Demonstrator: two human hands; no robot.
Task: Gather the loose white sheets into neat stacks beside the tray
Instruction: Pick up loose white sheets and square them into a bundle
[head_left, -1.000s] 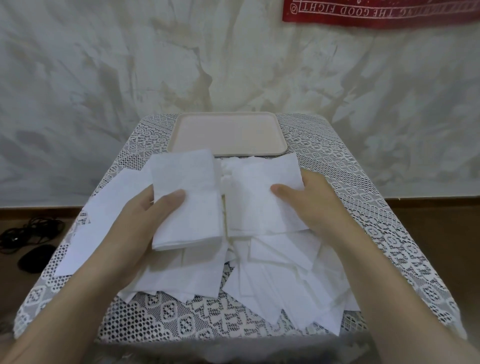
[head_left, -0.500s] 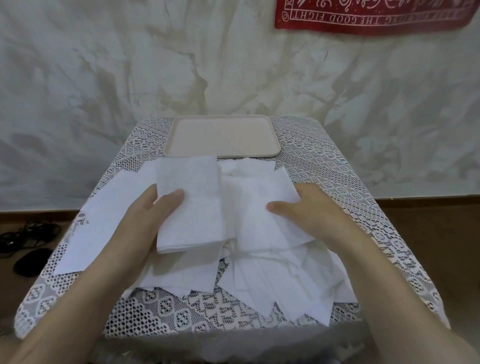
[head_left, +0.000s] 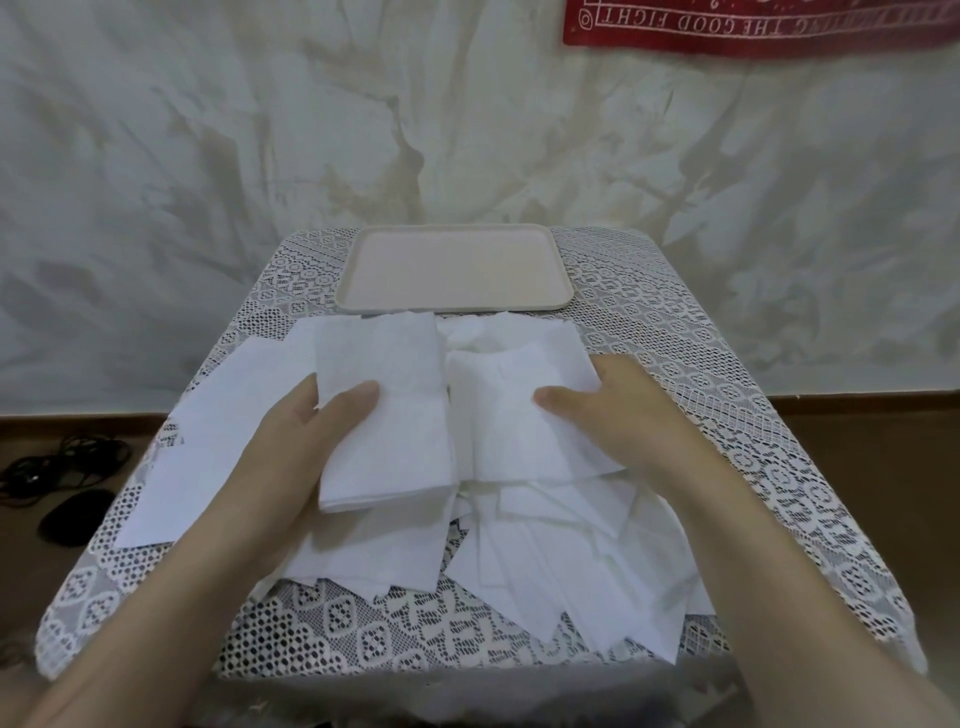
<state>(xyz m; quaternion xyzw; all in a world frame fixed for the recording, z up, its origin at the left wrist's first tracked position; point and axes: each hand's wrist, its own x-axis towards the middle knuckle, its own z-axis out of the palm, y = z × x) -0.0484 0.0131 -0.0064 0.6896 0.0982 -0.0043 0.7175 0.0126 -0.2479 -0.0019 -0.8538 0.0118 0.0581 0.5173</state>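
A beige tray (head_left: 457, 270) lies empty at the far side of the lace-covered table (head_left: 727, 415). In front of it, my left hand (head_left: 306, 447) grips a squared stack of white sheets (head_left: 384, 395), thumb on top and fingers beneath. Beside it, my right hand (head_left: 618, 410) holds a second bunch of white sheets (head_left: 514, 405), thumb lying on top; its fingers are hidden under the paper. Loose white sheets (head_left: 561, 577) lie fanned and overlapping below both hands, spreading toward the near edge and out to the left.
The table is small, with drop-offs on all sides. Black cables (head_left: 62, 462) and a dark rounded object (head_left: 72, 514) lie on the brown floor at left. A stained wall rises behind, with a red banner (head_left: 753, 26) at top right.
The right-hand bunch has been drawn in and squared up next to the left stack. The left hand keeps the same hold. The camera view shifted slightly.
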